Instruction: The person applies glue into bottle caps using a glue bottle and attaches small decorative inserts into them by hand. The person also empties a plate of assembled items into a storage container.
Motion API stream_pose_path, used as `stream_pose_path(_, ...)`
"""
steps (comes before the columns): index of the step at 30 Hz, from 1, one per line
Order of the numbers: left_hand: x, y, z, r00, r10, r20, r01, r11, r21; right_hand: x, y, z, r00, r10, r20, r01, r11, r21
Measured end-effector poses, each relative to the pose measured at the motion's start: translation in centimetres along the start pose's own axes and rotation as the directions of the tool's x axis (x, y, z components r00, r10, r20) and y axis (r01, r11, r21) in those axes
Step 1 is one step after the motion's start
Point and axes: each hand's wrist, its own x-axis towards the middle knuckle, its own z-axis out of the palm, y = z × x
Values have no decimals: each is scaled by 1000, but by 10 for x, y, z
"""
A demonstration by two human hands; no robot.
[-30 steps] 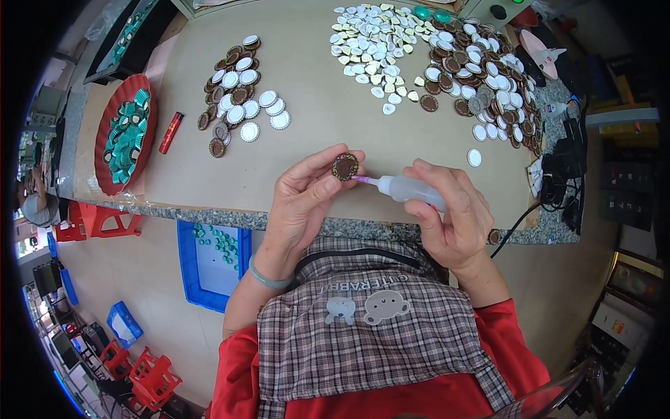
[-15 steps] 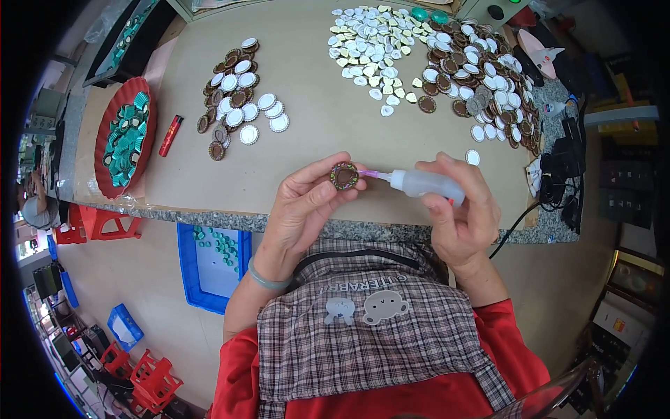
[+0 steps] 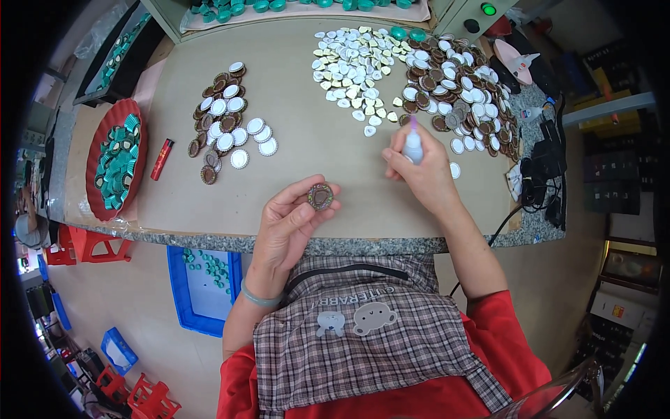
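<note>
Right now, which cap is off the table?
The brown cap pinched in the left hand; all the others lie on the table or in the red tray.

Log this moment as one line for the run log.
left hand: holds round brown crimped bottle cap | right hand: grips small white squeeze bottle with purple nozzle, nozzle up | beige table

The right hand (image 3: pixel 419 171) covers most of the small squeeze bottle (image 3: pixel 413 145), leaving only its purple tip showing; green caps (image 3: pixel 293 5) along the table's far edge are cut off; the inner face of the brown cap (image 3: pixel 320 196) is too small to make out.
</note>
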Motion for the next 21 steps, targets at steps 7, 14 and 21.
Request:
stream_pose_path(7, 1, -1, -3, 1000, -1, 2, 1, 1000, -23, 31, 6, 21, 816, -578, 1, 425, 599, -678)
stream_pose_path(14, 0, -1, -5, 1000, 4, 22, -3, 1000, -29, 38, 2, 15, 869, -490, 77, 361, 519, -775)
stream_pose_path(21, 1, 0, 0, 999, 12, 40, -10, 999, -34, 24, -11, 0, 998, -43, 41, 53, 962, -270)
